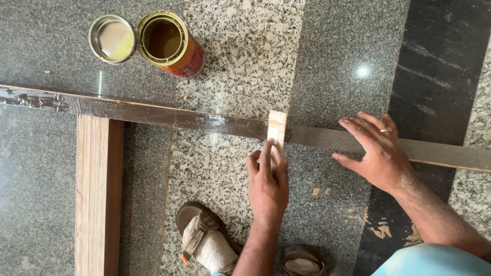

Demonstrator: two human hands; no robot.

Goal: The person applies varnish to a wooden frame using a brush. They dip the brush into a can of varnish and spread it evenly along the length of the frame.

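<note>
A long dark wooden strip (204, 121) lies across the polished granite floor (240, 61), its left part glossy and wet-looking, its right part dull and dry. The left hand (268, 180) pinches a small pale wooden scraper (276, 130) between fingers and thumb and holds its far end on the strip, right where the shine stops. The right hand (377, 151) lies spread wide and flat, fingers on the dry stretch of the strip, holding nothing but pressing it down.

To do the spreading well, judging from how things lie, the scraper should stay square across the strip's width and travel toward the dry side in even strokes, so that the wet coat thins out without ridges. The flat right hand should keep to dry wood, well ahead of the wet edge, so the strip cannot slide.

The strip is narrow, so its two long edges are close under the scraper; anything pushed over them lands on the floor. Beyond the strip stand an open tin (171, 45) with brownish liquid and, touching it, its round lid (112, 39), both well apart from the hands. A broad pale board (98, 194) runs from under the strip toward the person on the left. A sandalled foot (207, 243) sits just left of the left forearm. The floor to the right of the strip's dry part gives room to move.
</note>
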